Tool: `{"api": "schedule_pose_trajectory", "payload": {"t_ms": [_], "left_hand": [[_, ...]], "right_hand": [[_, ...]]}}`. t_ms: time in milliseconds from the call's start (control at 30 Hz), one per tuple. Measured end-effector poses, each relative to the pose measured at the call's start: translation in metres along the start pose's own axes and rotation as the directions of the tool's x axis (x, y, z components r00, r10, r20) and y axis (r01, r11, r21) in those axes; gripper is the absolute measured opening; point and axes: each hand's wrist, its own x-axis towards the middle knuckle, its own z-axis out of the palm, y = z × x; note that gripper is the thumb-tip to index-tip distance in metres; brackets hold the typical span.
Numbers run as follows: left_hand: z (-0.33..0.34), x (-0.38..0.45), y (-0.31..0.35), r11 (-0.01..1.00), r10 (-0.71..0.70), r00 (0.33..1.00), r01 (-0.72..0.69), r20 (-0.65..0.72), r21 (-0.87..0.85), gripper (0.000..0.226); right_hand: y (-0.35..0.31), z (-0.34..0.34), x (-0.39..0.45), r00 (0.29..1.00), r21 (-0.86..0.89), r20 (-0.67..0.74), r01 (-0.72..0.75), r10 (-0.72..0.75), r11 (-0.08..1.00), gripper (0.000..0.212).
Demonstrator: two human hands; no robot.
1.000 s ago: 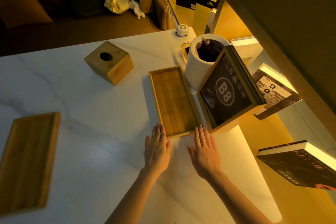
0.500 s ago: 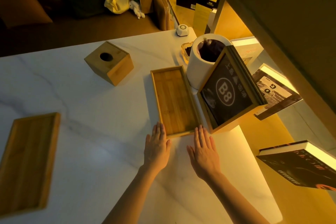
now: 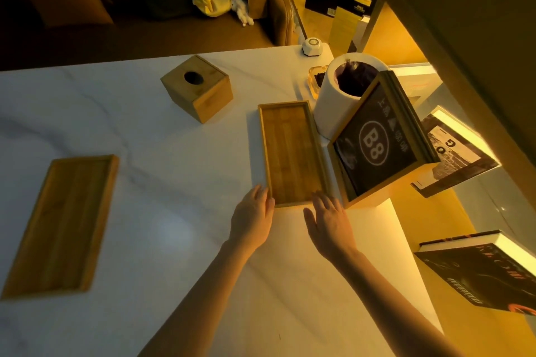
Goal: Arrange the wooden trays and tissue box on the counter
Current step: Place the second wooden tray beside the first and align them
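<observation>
1. Both hands flat and open at the near end of a wooden tray [image 3: 291,151]: left hand [image 3: 253,219] touching its near-left corner, right hand [image 3: 329,223] at its near-right edge, gripping nothing, likely squaring it lengthwise on the counter [image 3: 162,220].
2. Second tray [image 3: 62,220] well apart at near left; tissue box [image 3: 197,87] far, between the two.
3. Crowding the right side: white cylinder [image 3: 327,107] and propped framed sign [image 3: 377,145], just beside the tray.

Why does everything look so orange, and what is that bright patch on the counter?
Head view: warm lamp light tints the whole scene amber; the pale patch on the counter is glare; the left hand looks slightly blurred; the wide lens bends straight edges near the frame borders.
</observation>
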Motion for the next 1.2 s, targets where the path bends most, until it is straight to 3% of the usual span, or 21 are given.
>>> {"api": "schedule_pose_trajectory", "payload": {"t_ms": [167,467,733,933,1067,1200], "left_hand": [[-0.038,-0.011,-0.006,0.99,-0.113,0.975,0.094,-0.189,-0.104,0.034],[-0.112,-0.049,-0.087,0.994,-0.104,0.919,0.087,-0.38,-0.061,0.028],[-0.163,-0.086,-0.199,0.99,-0.099,0.865,0.133,-0.492,0.035,0.037],[-0.186,-0.094,-0.281,0.941,-0.302,0.842,0.34,-0.446,0.004,0.045],[-0.187,-0.103,-0.327,0.859,-0.5,0.779,0.5,-0.378,-0.106,0.042],[-0.182,-0.109,-0.346,0.822,-0.567,0.765,0.551,-0.304,-0.145,0.036]], "right_hand": [[-0.033,-0.017,0.008,0.967,0.068,-0.082,0.245,-0.239,0.967,0.022],[-0.161,-0.011,0.015,0.913,0.028,-0.041,0.407,-0.406,0.913,0.03],[-0.281,0.049,-0.011,0.934,0.18,0.028,0.346,-0.357,0.921,0.038],[-0.339,0.105,-0.026,0.963,0.137,0.126,0.222,-0.239,0.965,0.048],[-0.356,0.134,-0.029,0.96,0.069,0.224,0.156,-0.168,0.985,0.054],[-0.366,0.151,-0.03,0.947,0.067,0.309,0.073,-0.09,0.995,0.054]]}}
